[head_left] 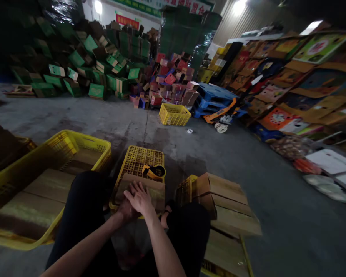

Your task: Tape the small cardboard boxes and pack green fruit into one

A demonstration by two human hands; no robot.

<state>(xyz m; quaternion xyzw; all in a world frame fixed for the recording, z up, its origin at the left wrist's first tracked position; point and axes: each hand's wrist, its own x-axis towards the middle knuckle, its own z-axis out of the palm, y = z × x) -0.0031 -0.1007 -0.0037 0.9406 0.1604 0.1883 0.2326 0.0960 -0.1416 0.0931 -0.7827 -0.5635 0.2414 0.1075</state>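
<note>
A brown cardboard box (156,192) lies on the near part of a yellow plastic crate (132,156) between my knees. My right hand (140,197) rests on the box's top with its fingers spread. Close against it is my left hand (127,211), in shadow at the near left side of the box. The left fingers are mostly hidden, so what they do is unclear. Just beyond the box, a yellow and black tape dispenser (154,171) sits on the crate's grid.
At my left stands a large yellow crate (89,142) holding flat cardboard boxes (50,186). Cardboard boxes (227,192) are stacked on crates at my right. Farther off are a yellow crate (175,114), a tape roll (189,131), a pallet jack (220,115) and heaped green boxes (96,91).
</note>
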